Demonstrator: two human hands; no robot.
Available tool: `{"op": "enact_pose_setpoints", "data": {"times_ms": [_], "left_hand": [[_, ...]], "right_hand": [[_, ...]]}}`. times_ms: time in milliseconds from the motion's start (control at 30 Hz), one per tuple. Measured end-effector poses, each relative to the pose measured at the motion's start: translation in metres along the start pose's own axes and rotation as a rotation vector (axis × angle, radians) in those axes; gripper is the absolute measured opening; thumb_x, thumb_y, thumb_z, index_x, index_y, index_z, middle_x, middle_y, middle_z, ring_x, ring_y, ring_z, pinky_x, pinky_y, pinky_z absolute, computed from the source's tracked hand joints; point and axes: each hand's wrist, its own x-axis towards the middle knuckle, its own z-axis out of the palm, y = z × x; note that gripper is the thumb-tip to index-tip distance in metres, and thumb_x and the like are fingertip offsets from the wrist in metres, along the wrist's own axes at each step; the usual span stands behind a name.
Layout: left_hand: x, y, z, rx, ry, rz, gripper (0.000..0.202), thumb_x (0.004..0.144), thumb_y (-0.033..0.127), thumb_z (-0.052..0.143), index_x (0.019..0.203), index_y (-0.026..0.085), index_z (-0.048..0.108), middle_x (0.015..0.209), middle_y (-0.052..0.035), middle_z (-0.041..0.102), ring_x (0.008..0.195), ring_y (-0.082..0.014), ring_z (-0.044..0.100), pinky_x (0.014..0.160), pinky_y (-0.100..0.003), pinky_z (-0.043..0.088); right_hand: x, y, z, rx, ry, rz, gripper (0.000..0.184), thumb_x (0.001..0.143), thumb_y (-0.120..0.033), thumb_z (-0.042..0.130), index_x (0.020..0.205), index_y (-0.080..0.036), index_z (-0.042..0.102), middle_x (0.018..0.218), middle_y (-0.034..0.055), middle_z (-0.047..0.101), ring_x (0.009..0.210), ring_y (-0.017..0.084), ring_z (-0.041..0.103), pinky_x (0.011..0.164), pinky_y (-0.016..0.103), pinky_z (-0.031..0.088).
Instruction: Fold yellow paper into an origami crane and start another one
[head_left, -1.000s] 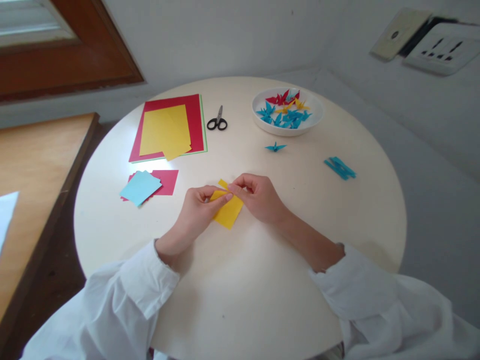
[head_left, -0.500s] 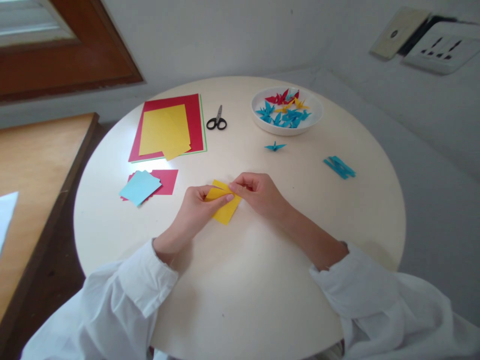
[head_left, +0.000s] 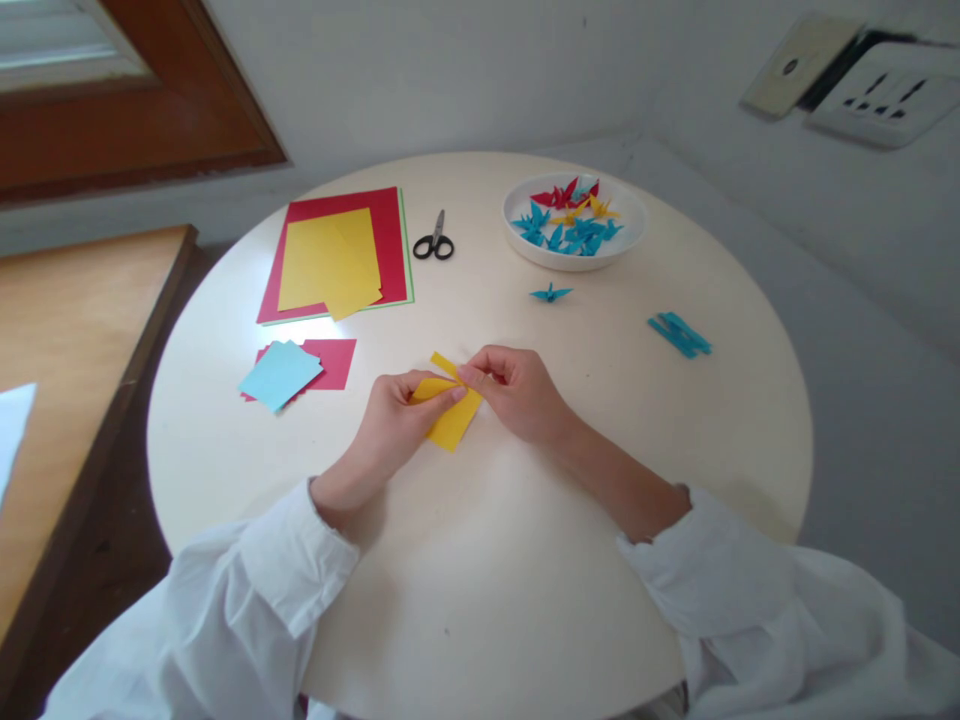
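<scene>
Over the middle of the table, a small piece of yellow paper [head_left: 454, 425] is held between both hands. My left hand [head_left: 394, 415] pinches it from the left, thumb on top. My right hand [head_left: 521, 388] pinches its upper right edge, where a narrow yellow strip [head_left: 445, 364] stands away from the larger part. Both hands' fingertips almost meet; whether the strip is still joined there is hidden. Beyond my right hand, a blue folded paper crane [head_left: 550, 294] rests on the table.
A white dish [head_left: 577, 263] holds red, yellow and blue cranes. Black-handled scissors [head_left: 434, 242] lie beside a red sheet [head_left: 388, 240] with yellow paper [head_left: 330, 260] on it. Light-blue squares [head_left: 281, 375] overlap red paper [head_left: 337, 362] at left; blue strips [head_left: 679, 334] lie at right.
The yellow strip has swung up and farther from the larger part, so the gap between them is wider. Both hands keep nearly the same place and grip.
</scene>
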Motion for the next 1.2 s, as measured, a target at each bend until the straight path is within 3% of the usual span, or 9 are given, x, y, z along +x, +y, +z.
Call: {"op": "enact_pose_setpoints", "data": {"times_ms": [467,733,933,1200], "left_hand": [[0.0038,-0.0081,-0.0028,-0.053,0.036,0.022,0.03,0.069,0.041,0.069,0.069,0.012,0.063,0.064,-0.0017,0.059,0.054,-0.0099,0.049,0.047,-0.022,0.036],[0.0015,0.0003,-0.0049,0.028,-0.098,0.01,0.027,0.071,0.038,0.069,0.067,0.012,0.066,0.062,-0.0008,0.06,0.052,-0.0079,0.046,0.048,-0.021,0.035],[0.0018,0.0002,-0.0046,0.015,-0.087,0.005,0.026,0.07,0.038,0.069,0.071,0.012,0.068,0.066,-0.0024,0.063,0.056,-0.0099,0.05,0.05,-0.022,0.037],[0.0027,-0.0025,-0.0022,0.004,-0.044,0.001,0.029,0.066,0.041,0.071,0.068,0.012,0.067,0.061,-0.0006,0.058,0.051,-0.008,0.045,0.045,-0.021,0.034]], "right_hand": [[0.0038,0.0017,-0.0064,0.045,-0.065,0.056,0.026,0.075,-0.038,0.058,0.063,-0.015,0.061,0.061,-0.0004,0.06,0.059,0.011,0.05,0.055,0.024,0.038],[0.0023,0.0022,-0.0067,0.012,-0.077,-0.012,0.021,0.074,-0.032,0.058,0.062,-0.015,0.06,0.059,-0.0013,0.058,0.058,0.01,0.048,0.055,0.024,0.036],[0.0023,0.0003,-0.0086,0.007,-0.081,-0.019,0.021,0.074,-0.032,0.059,0.063,-0.016,0.062,0.059,-0.0012,0.059,0.057,0.01,0.048,0.054,0.024,0.035],[0.0022,0.0027,-0.0053,-0.013,-0.052,-0.027,0.019,0.073,-0.031,0.058,0.061,-0.017,0.059,0.059,-0.0017,0.059,0.057,0.01,0.048,0.054,0.024,0.035]]}}
